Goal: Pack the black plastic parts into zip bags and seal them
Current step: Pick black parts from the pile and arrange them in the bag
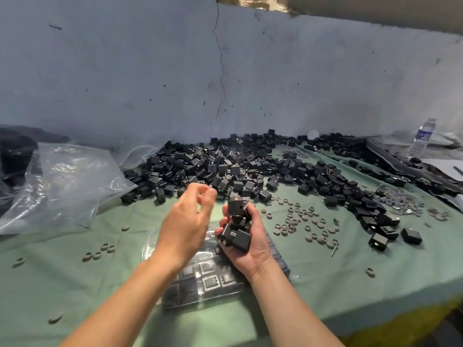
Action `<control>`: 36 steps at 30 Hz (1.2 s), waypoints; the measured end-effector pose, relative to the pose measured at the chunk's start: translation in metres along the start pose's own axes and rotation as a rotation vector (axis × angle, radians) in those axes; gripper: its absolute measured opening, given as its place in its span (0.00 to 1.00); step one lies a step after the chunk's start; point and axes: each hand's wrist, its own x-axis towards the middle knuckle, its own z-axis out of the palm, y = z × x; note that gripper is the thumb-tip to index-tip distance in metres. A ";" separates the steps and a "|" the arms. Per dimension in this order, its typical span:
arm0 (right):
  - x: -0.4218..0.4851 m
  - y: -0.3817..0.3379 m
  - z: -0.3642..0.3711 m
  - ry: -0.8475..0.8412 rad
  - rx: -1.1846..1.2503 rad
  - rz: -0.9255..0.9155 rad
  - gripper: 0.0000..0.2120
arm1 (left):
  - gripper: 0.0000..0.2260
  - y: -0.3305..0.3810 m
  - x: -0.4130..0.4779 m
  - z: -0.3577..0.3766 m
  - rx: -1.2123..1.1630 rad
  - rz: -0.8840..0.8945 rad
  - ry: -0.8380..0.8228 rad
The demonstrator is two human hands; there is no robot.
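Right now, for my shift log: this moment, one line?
right hand: holds black plastic parts | left hand: at pile edge, grip unclear | zip bag: filled, below

One bottle (423, 136), hundreds of parts (225, 169), dozens of rings (300, 221)

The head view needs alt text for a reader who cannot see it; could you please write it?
A person's right hand grips a handful of black plastic parts above a filled zip bag, while the left hand hovers, fingers curled, at the edge of a pile of such parts. Grey rings scattered on the green cloth, with clear empty bags at left.
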 end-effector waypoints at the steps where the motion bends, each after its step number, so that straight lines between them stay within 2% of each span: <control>1: -0.004 0.001 0.000 -0.034 -0.031 0.011 0.23 | 0.17 0.007 0.001 0.004 0.003 0.002 -0.046; 4: -0.016 0.002 0.003 -0.111 -0.142 0.031 0.19 | 0.18 0.015 0.000 0.013 0.083 -0.024 -0.193; 6: -0.023 0.002 0.006 -0.109 -0.211 0.050 0.18 | 0.16 0.016 -0.005 0.017 0.098 -0.044 -0.227; 9: -0.030 0.003 0.014 -0.059 -0.261 0.070 0.18 | 0.16 0.013 -0.015 0.013 -0.100 -0.100 -0.173; 11: -0.034 0.001 0.016 0.022 -0.282 0.020 0.29 | 0.16 0.001 -0.024 -0.004 -0.217 -0.164 -0.057; 12: -0.035 -0.004 0.015 0.085 -0.291 -0.024 0.33 | 0.15 -0.010 -0.029 -0.015 -0.239 -0.208 0.035; 13: -0.037 -0.012 0.013 0.155 -0.303 -0.081 0.34 | 0.15 -0.024 -0.037 -0.028 -0.255 -0.271 0.132; 16: -0.039 -0.039 -0.002 0.404 -0.384 -0.318 0.23 | 0.13 -0.070 -0.065 -0.059 -0.357 -0.508 0.344; 19: -0.041 -0.062 -0.021 0.649 -0.662 -0.633 0.16 | 0.10 -0.094 -0.093 -0.066 -0.411 -0.638 0.340; 22: -0.047 -0.068 -0.047 0.754 -1.064 -0.869 0.14 | 0.08 -0.097 -0.101 -0.061 -0.423 -0.672 0.252; 25: -0.049 -0.061 -0.072 0.773 -1.479 -0.876 0.16 | 0.10 -0.094 -0.094 -0.058 -0.406 -0.692 0.154; 28: -0.046 -0.058 -0.078 0.739 -1.691 -0.830 0.19 | 0.14 -0.095 -0.086 -0.056 -0.396 -0.720 0.097; 31: -0.044 -0.058 -0.081 0.732 -1.801 -0.776 0.20 | 0.18 -0.098 -0.082 -0.054 -0.383 -0.765 0.083; 36: -0.044 -0.058 -0.083 0.724 -1.820 -0.773 0.21 | 0.10 -0.102 -0.080 -0.049 -0.561 -0.802 0.046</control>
